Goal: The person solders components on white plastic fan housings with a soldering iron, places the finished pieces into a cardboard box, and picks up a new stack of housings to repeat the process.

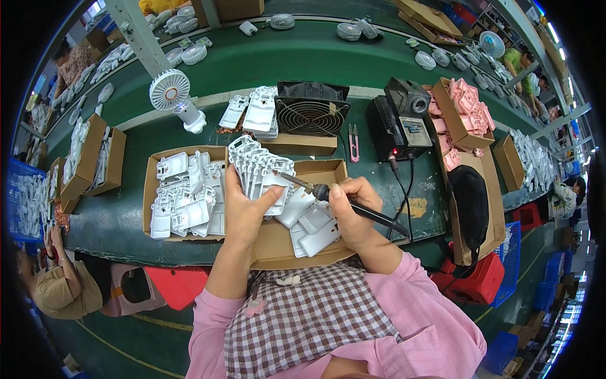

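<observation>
My left hand point(247, 205) is closed around a fanned stack of white plastic housings point(255, 167), held up over the cardboard trays. In my right hand point(357, 211) is a soldering iron point(372, 215) with a black handle, its metal tip pointing left. The tip reaches the right side of the stack; whether it touches a part I cannot tell. Below my hands, white plastic covers point(314, 228) lie in the right cardboard tray point(278, 254). More white housings point(186, 199) fill the left cardboard tray point(150, 218).
Behind the trays stand a black fan unit point(312, 110), a soldering station point(404, 120) with its cable, and pink-handled snips point(353, 144). A white handheld fan point(170, 95) stands at left. Pink parts point(464, 107) fill a box at right. Beyond runs a green conveyor point(252, 54).
</observation>
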`<state>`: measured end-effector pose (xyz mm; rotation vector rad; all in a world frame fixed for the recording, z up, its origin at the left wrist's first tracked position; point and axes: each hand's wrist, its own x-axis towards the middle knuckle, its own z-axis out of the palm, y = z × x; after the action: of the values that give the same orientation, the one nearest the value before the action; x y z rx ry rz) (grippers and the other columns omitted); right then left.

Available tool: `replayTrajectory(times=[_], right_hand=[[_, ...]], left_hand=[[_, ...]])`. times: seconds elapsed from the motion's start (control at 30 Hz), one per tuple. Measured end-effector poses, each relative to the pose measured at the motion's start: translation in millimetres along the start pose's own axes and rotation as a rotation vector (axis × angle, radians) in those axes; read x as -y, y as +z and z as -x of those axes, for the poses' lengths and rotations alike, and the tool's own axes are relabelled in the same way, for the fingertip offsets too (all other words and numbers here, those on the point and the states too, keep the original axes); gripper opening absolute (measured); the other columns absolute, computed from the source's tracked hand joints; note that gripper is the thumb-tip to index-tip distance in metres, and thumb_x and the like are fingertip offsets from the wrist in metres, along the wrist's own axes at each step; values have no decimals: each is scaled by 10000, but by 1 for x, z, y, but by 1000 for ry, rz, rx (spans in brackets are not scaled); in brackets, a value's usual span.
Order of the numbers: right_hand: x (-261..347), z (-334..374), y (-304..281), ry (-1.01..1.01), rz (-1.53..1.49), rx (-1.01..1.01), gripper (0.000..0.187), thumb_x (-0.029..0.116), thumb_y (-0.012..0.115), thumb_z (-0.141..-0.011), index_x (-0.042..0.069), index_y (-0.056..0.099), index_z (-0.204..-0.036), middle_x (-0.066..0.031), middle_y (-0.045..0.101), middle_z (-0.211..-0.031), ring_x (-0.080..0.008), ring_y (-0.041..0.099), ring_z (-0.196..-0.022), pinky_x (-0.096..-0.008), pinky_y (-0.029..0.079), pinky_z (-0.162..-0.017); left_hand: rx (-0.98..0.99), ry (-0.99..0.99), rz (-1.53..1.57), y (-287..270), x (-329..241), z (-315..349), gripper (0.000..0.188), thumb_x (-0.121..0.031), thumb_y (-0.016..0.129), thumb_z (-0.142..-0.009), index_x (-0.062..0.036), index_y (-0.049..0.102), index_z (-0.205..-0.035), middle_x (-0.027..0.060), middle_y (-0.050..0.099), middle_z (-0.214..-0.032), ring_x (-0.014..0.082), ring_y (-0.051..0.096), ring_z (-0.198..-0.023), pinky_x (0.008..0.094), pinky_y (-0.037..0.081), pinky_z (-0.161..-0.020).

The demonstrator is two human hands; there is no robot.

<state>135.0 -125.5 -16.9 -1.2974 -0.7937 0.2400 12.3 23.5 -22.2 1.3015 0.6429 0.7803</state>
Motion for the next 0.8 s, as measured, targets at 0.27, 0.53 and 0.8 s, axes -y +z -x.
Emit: replayTrajectory(times=[0.27,0.53,0.8], right_hand=[[-3,3,-1,-16,-96,-24,149,75,635,-863,21,508,-806,-31,573,-673,-52,496,-567,-209,401,-507],[-1,7,-2,-108,-296,-89,128,67,584,-885,24,467,-855,-67,555,-703,-63,452,-539,-214,395,-513],[-3,8,-5,-86,-88,-4,116,67,619,-866,15,524,-825,-53,572,-691,-67,484,-569,-217,395,-519]], left_hand=[[19,-44,86,1,-4,2,713,-14,767,-684,-6,364,-1272,102,520,-1153,182,551,-1024,303,464,-887],[61,-69,202,5,-11,5,665,-19,739,-724,-23,361,-1271,96,533,-1136,166,560,-1011,301,483,-870],[0,-109,195,0,0,1,526,-47,611,-827,-23,356,-1286,82,556,-1092,122,571,-909,239,504,-696]])
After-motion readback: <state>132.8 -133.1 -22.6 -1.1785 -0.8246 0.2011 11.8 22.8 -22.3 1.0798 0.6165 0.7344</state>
